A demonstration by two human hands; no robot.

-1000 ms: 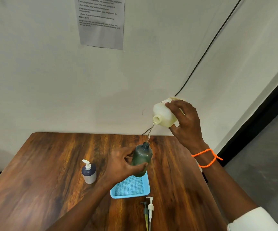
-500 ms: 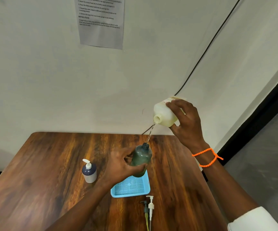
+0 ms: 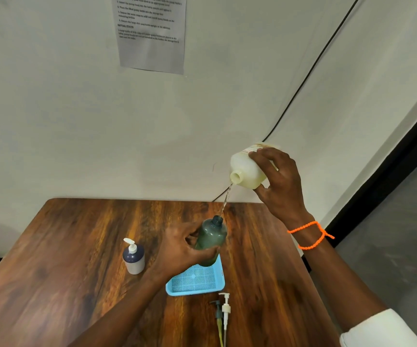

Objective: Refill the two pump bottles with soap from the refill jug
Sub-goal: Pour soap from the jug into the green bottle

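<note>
Head view: right hand point(image 3: 281, 182) gripping tilted refill jug point(image 3: 248, 169), thin soap stream point(image 3: 226, 202) falling into green bottle point(image 3: 211, 242), gripped by left hand point(image 3: 180, 249) over blue tray point(image 3: 196, 280). Risk: narrow neck, slight drift, spillage on table point(image 3: 65, 246). Fill level unreadable. 2 pump heads point(image 3: 222, 309) partly cut off.

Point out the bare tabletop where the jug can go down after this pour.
Bare wood lies right of the blue tray, out to the table edge under the right hand holding the refill jug. More lies left of the white pump bottle. Crowded: the tray and the two loose pumps in front of it.
</note>
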